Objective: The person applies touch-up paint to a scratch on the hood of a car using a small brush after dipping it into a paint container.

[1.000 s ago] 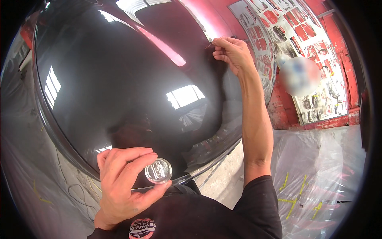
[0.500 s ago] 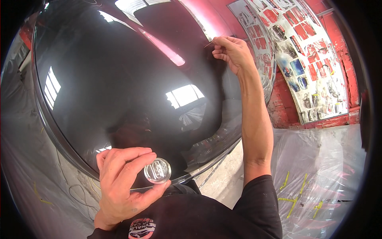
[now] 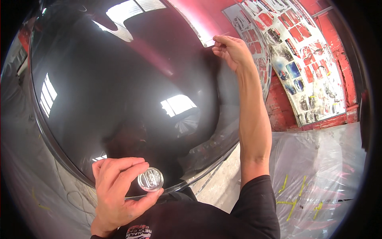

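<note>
A glossy black car body panel (image 3: 91, 83), most likely a hood, fills the space before me. At its near edge, my left hand (image 3: 117, 191) is closed round a small round clear jar (image 3: 150, 179), gripped between thumb and fingers; what it contains is hard to make out. My right hand (image 3: 232, 51) reaches over the far right of the panel, thumb and forefinger pinched on a thin stick (image 3: 211, 40), which barely shows against a bright reflection. Whether its tip touches the paint I cannot tell.
Beyond the panel on the right, a large poster (image 3: 296, 63) of car pictures hangs on a red wall (image 3: 280, 111). Plastic sheeting (image 3: 306, 159) with yellow tape covers the lower right, and more sheeting (image 3: 28, 167) hangs left. A thin cord (image 3: 77, 203) lies on the floor.
The view has shifted slightly, and reflections have slid across the panel. The jar sits a little lower and further left in the picture. My right hand keeps its pinch, with the stick turned.
</note>
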Demonstrator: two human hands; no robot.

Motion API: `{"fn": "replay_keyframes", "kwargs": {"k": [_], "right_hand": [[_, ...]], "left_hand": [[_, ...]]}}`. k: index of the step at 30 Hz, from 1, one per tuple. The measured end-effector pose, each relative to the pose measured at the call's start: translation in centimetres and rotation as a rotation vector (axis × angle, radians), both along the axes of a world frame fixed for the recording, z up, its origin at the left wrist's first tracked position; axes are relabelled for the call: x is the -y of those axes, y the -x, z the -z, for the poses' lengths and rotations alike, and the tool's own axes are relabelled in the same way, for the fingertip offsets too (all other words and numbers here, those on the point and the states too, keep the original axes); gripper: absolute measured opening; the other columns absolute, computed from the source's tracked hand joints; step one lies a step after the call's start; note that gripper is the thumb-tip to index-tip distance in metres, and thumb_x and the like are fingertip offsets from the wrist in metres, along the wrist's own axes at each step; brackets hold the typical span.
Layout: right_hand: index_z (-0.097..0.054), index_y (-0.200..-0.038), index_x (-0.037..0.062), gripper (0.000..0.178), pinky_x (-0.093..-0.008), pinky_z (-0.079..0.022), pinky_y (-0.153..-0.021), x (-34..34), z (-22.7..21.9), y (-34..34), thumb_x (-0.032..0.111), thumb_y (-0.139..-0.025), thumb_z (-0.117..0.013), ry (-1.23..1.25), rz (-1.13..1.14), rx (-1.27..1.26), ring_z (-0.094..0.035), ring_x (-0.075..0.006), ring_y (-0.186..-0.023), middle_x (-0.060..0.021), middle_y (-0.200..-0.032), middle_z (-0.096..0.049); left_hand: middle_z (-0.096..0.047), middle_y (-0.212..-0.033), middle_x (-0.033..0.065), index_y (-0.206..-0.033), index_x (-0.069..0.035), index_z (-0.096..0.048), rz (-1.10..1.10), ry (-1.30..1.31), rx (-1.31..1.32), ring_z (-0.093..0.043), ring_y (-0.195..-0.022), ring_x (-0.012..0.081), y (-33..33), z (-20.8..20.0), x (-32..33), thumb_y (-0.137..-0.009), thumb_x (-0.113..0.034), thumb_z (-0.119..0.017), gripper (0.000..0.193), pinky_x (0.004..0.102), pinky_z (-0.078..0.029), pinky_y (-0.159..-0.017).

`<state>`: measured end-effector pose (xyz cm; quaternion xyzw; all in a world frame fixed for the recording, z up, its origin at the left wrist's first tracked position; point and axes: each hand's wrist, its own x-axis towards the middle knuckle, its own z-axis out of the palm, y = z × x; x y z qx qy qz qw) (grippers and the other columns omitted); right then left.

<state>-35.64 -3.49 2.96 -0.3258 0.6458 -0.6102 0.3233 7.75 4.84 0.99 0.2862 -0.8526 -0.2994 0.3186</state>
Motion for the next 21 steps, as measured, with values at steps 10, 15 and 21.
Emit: {"fn": "replay_keyframes", "kwargs": {"k": [10, 15, 21], "right_hand": [[-0.067, -0.089, -0.0061, 0.013, -0.0283, -0.060, -0.062, 1.0, 0.5, 0.6, 0.006, -0.089, -0.071, -0.064, -0.056, -0.022, -0.065, -0.0180, -0.064, -0.0091, -0.078, -0.063], [-0.067, -0.088, -0.0063, 0.014, -0.0281, -0.059, -0.060, 0.9, 0.6, 0.6, 0.007, -0.089, -0.070, -0.062, -0.052, -0.059, -0.065, -0.0177, -0.062, -0.0091, -0.078, -0.063], [-0.067, -0.087, -0.0071, 0.014, -0.0272, -0.059, -0.059, 1.0, 0.5, 0.2, 0.007, -0.089, -0.070, -0.072, -0.028, -0.084, -0.065, -0.0175, -0.061, -0.0092, -0.077, -0.063]], "left_hand": [[-0.068, -0.106, 0.0049, -0.101, -0.007, -0.070, 0.011, 0.012, 0.013, -0.062, -0.086, 0.0196, 0.4, 0.2, 0.2, -0.057, -0.020, -0.088, 0.050, 0.0355, -0.036, -0.083], [-0.068, -0.105, 0.0051, -0.101, -0.007, -0.069, 0.018, 0.009, 0.018, -0.062, -0.086, 0.0201, 0.7, 0.3, 0.2, -0.057, -0.021, -0.088, 0.050, 0.0358, -0.036, -0.083], [-0.068, -0.107, 0.0052, -0.102, -0.008, -0.069, 0.018, 0.011, 0.024, -0.062, -0.086, 0.0205, 0.7, 0.3, 0.2, -0.057, -0.021, -0.088, 0.051, 0.0360, -0.037, -0.083]]}}
